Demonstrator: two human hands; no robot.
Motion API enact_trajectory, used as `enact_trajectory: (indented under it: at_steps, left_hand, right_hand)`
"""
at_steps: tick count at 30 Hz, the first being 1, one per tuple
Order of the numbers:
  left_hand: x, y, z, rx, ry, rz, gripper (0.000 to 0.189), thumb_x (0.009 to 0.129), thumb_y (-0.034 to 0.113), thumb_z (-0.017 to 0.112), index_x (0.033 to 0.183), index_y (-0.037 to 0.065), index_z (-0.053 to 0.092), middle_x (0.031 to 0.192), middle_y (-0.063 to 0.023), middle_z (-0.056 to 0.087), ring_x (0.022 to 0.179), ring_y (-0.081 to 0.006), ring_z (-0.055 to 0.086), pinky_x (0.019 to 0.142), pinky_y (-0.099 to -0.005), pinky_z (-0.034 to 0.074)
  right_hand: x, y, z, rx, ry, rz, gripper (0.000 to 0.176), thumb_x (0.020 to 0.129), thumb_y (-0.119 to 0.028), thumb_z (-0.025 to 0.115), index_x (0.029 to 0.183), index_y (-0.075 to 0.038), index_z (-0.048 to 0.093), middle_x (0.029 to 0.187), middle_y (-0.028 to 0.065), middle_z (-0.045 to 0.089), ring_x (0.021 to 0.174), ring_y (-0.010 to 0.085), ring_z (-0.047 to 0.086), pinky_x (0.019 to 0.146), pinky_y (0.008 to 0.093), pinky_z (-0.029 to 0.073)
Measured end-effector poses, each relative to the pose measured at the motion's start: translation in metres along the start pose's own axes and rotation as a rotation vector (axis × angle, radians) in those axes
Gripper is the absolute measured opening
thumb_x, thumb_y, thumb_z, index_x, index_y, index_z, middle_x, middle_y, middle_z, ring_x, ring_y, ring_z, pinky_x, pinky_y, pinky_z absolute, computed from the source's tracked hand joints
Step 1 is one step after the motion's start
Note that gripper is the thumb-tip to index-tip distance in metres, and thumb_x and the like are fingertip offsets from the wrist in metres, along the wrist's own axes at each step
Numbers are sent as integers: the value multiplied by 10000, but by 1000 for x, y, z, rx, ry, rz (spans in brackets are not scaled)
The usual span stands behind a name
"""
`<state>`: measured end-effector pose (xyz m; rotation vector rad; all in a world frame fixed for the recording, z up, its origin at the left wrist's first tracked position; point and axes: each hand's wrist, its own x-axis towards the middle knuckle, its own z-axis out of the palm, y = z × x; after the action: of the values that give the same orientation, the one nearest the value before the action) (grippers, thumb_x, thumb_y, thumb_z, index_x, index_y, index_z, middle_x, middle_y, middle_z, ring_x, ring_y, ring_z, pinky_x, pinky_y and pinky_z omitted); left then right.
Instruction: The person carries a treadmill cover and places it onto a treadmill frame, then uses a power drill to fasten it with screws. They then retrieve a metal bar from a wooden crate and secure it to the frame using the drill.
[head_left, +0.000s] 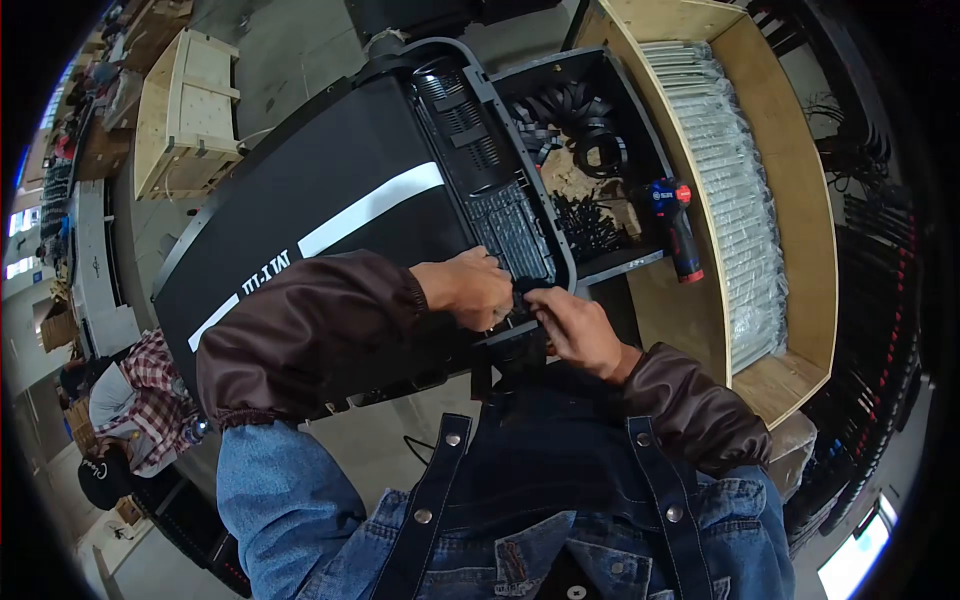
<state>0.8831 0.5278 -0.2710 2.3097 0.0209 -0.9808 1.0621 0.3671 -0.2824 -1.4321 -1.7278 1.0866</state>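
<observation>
A large black panel (350, 150) with a white stripe and lettering lies in front of me, with a grey-framed end section holding ribbed black parts (505, 225). My left hand (470, 290) rests at the lower corner of that section, its fingers curled; what they hold, if anything, is hidden. Close beside it on the right, my right hand (580, 328) pinches at the frame's edge, on a small dark piece that I cannot make out. The fingertips of both hands nearly meet.
Right of the panel, a black bin (650, 130) holds black rings and small black parts. A blue and red power tool (677, 230) lies beside it. A wooden crate (800, 190) holds wrapped parts. Another crate (200, 100) stands upper left; a person (145, 400) is lower left.
</observation>
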Motion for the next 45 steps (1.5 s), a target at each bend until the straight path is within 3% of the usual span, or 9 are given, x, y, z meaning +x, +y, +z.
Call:
enact_trajectory:
  at_steps: [5,8,9,11,13,19,26,31,45]
  left_hand:
    - [-2,1,8,-3,54,-47,73,772,198,666,818,200,722,979,-40,630,1011,-277,578,863,-422,382]
    - [-4,-1,8,-12,110,33,116,839,300,692,866,200,745,999,-31,624,1037,-258,567,907,-413,376]
    - [-4,2,3,-25,104,15,116,839,300,692,866,200,745,999,-31,624,1037,-258,567,907,-413,376]
    - [-2,5,-7,-17,-49,-36,161,851,339,702,911,205,769,1006,-44,623,1066,-255,559,935,-415,372]
    - [-1,4,-6,-28,-46,-53,175,853,349,702,921,207,778,1013,-47,624,1077,-254,557,940,-415,371]
    - [-4,10,-3,-40,20,-82,192,837,359,705,915,206,791,1014,-51,630,1078,-252,563,944,-413,369]
    - [2,4,1,-25,1,-89,152,810,340,718,866,216,786,982,-32,642,1039,-242,570,918,-409,365]
    - [5,1,4,-12,4,-87,136,809,329,715,845,214,778,987,-30,645,1033,-245,571,908,-408,363]
    - [4,4,6,2,38,-87,146,784,333,716,833,210,778,996,-35,653,1027,-258,577,899,-419,362]
  right_hand:
    - [-9,81,-67,383,635,401,183,990,-53,633,1166,-7,658,984,13,685,871,52,616,735,238,522]
    - [-24,147,-117,-153,748,378,296,961,-117,672,1226,12,638,982,111,695,868,229,663,818,342,533]
    - [-33,177,-130,-607,747,287,426,935,-258,710,1250,14,619,1080,191,687,952,366,675,855,441,531]
    - [-39,214,-141,-787,578,590,553,918,-409,710,1255,17,606,1183,231,650,1053,440,636,891,496,508]
    - [-24,217,-146,-575,393,775,641,880,-508,716,1239,13,612,1214,249,628,1099,441,620,892,496,505]
    - [-23,225,-150,-539,354,664,569,838,-439,753,1185,-4,636,1066,252,678,984,421,658,855,474,512]
    - [-111,130,-155,193,621,632,450,813,-213,815,1162,17,648,981,84,678,861,159,611,799,321,505]
    - [-124,31,-147,794,300,677,574,797,-42,728,1333,3,528,1094,155,688,809,219,683,737,338,574]
    - [-130,44,-110,894,-8,768,464,817,-54,737,1250,16,587,1038,134,721,750,189,690,703,346,601]
